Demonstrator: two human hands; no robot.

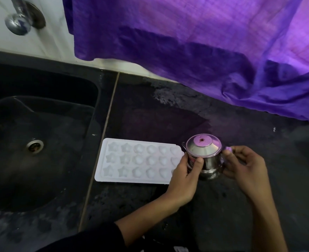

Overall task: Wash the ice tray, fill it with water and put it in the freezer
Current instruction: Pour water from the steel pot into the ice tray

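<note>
A purple cloth (195,42) hangs over the dark desk (168,113) at 12 o'clock; the sink (31,142) lies at 9 o'clock. The white tray (135,160) lies flat on the desk beside the sink, its right end under the left hand (184,177) at its 3 o'clock. That hand grips a steel pot (203,157); the right hand (244,166) pinches its handle
</note>
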